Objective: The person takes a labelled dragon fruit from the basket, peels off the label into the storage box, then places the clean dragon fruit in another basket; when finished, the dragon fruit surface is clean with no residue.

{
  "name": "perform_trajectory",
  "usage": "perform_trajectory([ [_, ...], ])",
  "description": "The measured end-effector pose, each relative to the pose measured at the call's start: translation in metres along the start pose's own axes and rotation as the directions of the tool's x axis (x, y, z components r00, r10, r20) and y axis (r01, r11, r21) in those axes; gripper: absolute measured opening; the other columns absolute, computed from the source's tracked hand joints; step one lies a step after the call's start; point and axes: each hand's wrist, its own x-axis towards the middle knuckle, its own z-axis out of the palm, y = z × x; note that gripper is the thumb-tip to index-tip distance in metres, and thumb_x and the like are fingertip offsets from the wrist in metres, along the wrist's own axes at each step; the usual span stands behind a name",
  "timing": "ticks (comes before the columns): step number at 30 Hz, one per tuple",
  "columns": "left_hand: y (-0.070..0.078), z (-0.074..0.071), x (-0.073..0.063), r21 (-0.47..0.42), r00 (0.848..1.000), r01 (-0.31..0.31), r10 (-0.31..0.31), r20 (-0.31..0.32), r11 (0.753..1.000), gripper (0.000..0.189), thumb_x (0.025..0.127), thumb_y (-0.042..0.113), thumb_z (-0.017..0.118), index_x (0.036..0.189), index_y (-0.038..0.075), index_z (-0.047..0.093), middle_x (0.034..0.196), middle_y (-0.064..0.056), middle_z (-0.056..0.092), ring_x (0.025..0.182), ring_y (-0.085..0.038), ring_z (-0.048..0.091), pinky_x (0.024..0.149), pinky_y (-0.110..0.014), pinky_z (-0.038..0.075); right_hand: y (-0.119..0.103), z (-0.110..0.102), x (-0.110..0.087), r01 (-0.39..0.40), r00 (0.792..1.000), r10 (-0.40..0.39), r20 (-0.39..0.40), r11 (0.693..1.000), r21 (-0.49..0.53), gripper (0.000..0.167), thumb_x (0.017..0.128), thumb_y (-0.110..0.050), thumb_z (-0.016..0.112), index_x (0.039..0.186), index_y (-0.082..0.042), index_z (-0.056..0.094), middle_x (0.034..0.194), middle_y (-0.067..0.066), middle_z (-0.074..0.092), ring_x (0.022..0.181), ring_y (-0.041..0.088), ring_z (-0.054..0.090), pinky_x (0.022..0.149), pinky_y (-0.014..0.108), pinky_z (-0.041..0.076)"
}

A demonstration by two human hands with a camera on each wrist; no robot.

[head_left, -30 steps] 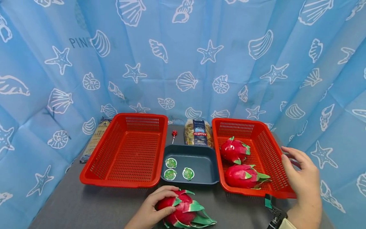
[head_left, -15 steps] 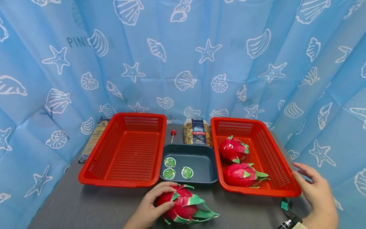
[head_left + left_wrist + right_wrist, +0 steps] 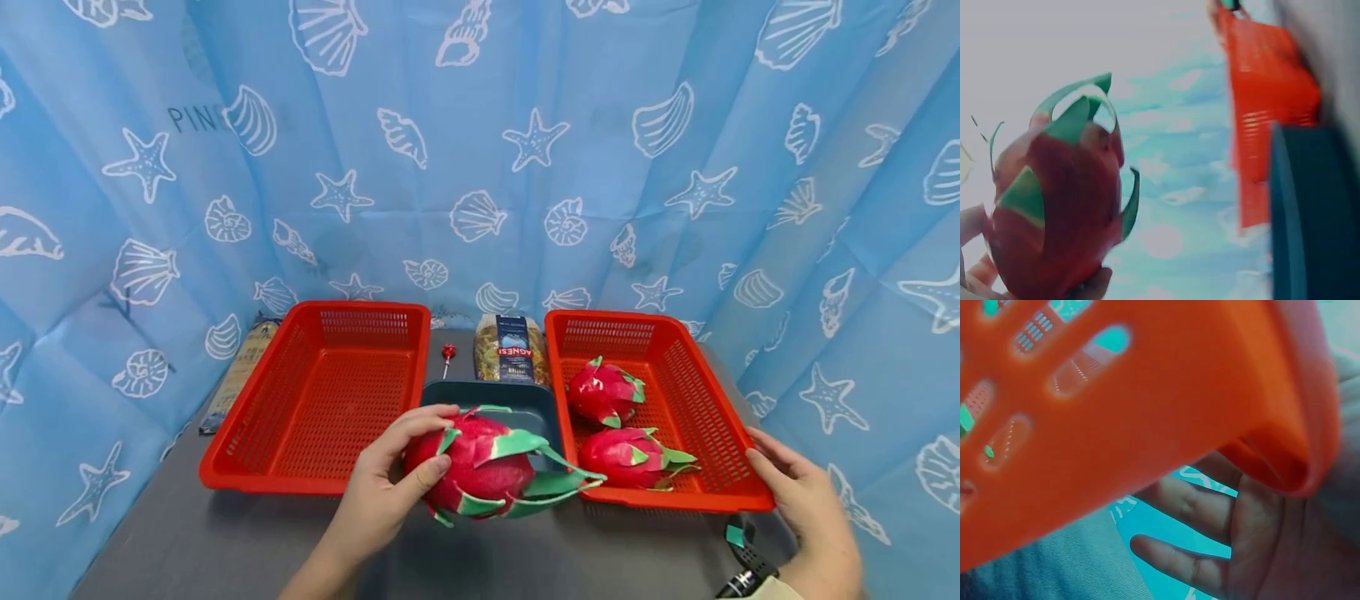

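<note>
My left hand (image 3: 382, 467) grips a large red dragon fruit (image 3: 480, 467) with green scales, held above the table in front of the dark tray (image 3: 525, 400). In the left wrist view, the dragon fruit (image 3: 1060, 200) has fingers at its lower end. At the right red basket's (image 3: 678, 498) near right corner is my right hand (image 3: 806, 500). The right wrist view shows that hand's fingers (image 3: 1179, 559) fairly straight beside the basket wall (image 3: 1160, 412). Two smaller dragon fruits lie in this basket, one farther back (image 3: 603, 392), one nearer (image 3: 626, 457).
Left of the tray stands another red basket (image 3: 345, 408) with bare mesh showing. Behind the tray are a pasta bag (image 3: 513, 350) and a red lollipop (image 3: 448, 354). A long packet (image 3: 243, 371) lies at far left. A blue shell-print curtain (image 3: 480, 167) hangs behind the grey table.
My left hand has lifted the large dragon fruit off the table, up over the tray's front, hiding the green round stickers in it. My right hand moved outward, then back slightly to the basket corner.
</note>
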Motion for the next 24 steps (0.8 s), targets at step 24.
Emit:
perform_trajectory([
  [24, 0.016, 0.076, 0.246, 0.183, 0.982, 0.191, -0.188, -0.032, 0.964, 0.031, 0.1, 0.027, 0.068, 0.128, 0.013, 0.066, 0.123, -0.008, 0.063, 0.103, -0.023, 0.066, 0.075, -0.035, 0.06, -0.002, 0.001, 0.0, -0.041, 0.999, 0.041, -0.004, 0.998, 0.055, 0.066, 0.104, -0.039, 0.059, 0.159, -0.011, 0.034, 0.113, 0.001, 0.071, 0.077, 0.015, 0.074, 0.067, 0.034, 0.061],
])
